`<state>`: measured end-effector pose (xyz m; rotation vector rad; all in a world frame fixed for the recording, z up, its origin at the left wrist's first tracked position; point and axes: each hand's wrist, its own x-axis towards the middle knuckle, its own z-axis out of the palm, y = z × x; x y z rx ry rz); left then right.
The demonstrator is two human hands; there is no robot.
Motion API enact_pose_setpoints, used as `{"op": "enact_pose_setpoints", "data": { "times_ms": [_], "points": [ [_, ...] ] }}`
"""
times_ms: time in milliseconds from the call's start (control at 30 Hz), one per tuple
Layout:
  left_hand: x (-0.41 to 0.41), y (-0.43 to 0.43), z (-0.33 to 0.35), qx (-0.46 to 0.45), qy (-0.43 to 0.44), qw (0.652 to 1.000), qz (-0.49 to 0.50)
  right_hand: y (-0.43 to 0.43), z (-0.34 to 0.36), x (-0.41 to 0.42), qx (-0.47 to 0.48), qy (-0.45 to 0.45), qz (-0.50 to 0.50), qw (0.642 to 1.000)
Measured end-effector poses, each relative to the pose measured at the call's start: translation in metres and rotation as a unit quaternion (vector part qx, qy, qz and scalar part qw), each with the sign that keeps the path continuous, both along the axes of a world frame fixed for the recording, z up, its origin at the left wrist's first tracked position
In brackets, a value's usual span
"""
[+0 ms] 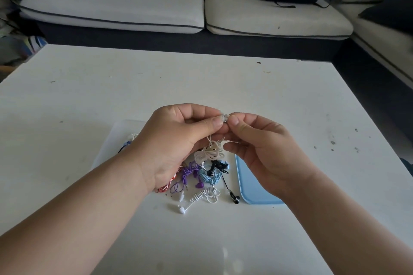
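Just above the frame's centre the left hand and right hand meet. Each pinches the top end of a white earphone cord between thumb and forefinger, tips nearly touching. Its coiled bundle hangs straight down between the palms, over a pile of coloured earphones on the table. Pulling it apart would likely run left-right. Fingers mostly hide the buds, and the right wrist covers part of a blue tray.

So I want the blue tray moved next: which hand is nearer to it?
Right. The right hand is just above the left edge of the blue tray; the left hand is further left, beyond the pile of earphones.
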<state>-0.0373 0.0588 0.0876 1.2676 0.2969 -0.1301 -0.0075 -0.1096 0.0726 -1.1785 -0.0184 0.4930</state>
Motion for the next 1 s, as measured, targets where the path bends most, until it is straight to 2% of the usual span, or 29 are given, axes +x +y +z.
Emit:
{"op": "enact_pose_setpoints", "data": {
  "times_ms": [400, 633, 733, 867, 1000],
  "points": [
    [-0.001, -0.007, -0.004, 0.0, -0.031, 0.999, 0.031, -0.001, -0.003, -0.003, -0.024, -0.063, -0.052, 0.996],
    [0.0, -0.009, -0.008, 0.01, -0.025, 0.998, 0.059, 0.006, -0.003, -0.011, -0.084, -0.104, -0.108, 0.985],
    [0.001, -0.009, -0.007, 0.005, -0.023, 0.998, 0.061, 0.008, -0.002, -0.013, -0.072, -0.089, -0.107, 0.988],
    [0.0, -0.011, -0.008, -0.001, -0.027, 0.998, 0.064, 0.005, 0.002, -0.014, 0.0, -0.011, -0.07, 0.997],
    [0.0, -0.012, -0.01, 0.023, -0.03, 0.997, 0.074, 0.006, 0.0, -0.017, -0.068, -0.074, -0.094, 0.991]
  ]
}}
